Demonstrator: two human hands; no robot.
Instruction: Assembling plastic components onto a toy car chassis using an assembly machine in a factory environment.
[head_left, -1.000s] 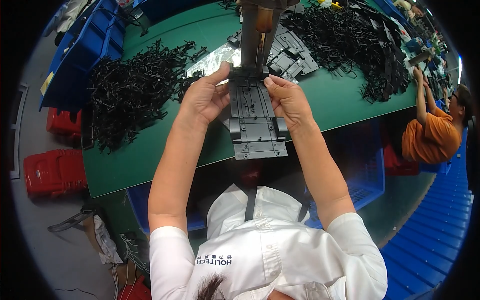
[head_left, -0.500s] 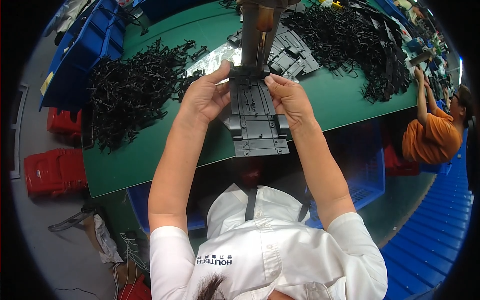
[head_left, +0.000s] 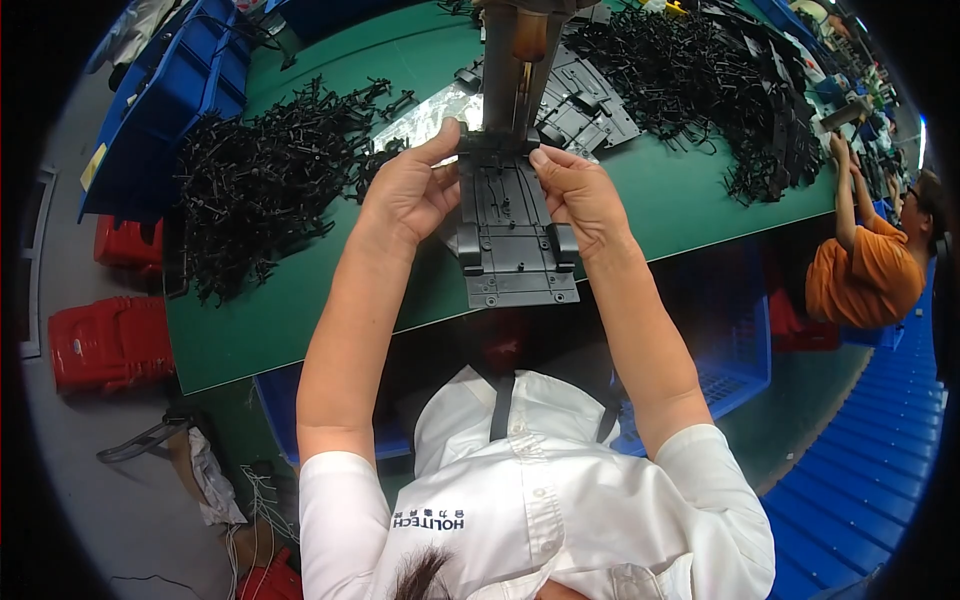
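Note:
Between my two hands is a long black moulded plastic plate with ribs, small posts and raised side tabs. My left hand grips its left edge near the far end, thumb on top. On the opposite edge my right hand pinches it between thumb and fingers. The plate's far end lies under the upright metal post of a bench machine, whose tip hides part of it. The near end of the plate sticks out past the table's front edge.
On the green table, a heap of small black plastic parts lies left and another heap lies right. More moulded plates rest behind the machine. Blue bins stand at the left. A co-worker in orange works at the right.
The plate's near end has shifted slightly away from me, toward the machine. Both hands keep their hold in nearly the same place.

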